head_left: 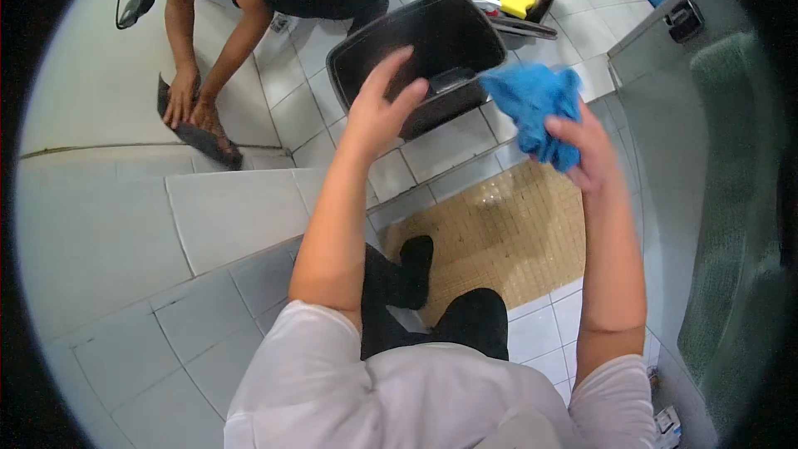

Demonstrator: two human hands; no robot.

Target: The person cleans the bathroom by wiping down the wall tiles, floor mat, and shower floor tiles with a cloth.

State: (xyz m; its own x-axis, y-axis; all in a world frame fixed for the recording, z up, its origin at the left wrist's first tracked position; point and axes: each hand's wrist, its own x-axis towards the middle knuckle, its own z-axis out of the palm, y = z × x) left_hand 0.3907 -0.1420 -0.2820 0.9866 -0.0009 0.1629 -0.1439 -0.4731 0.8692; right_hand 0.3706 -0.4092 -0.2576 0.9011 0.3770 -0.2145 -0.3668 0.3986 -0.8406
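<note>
A crumpled blue cloth (532,104) is in my right hand (588,145), with the thumb pressed over it. My left hand (384,108) reaches out over the near left side of a black plastic tub (453,116). Its thumb and fingers are spread and nothing is between them. Whether it touches the tub's rim I cannot tell. Something dark lies inside the tub near its right end, too shaded to name.
At the upper left a co-worker presses a dark grey cloth (199,135) on the white ledge. A caddy of cleaning supplies (544,0) stands behind the tub. Below it lies a yellowish mosaic floor (507,216). A glass panel (731,199) rises on the right.
</note>
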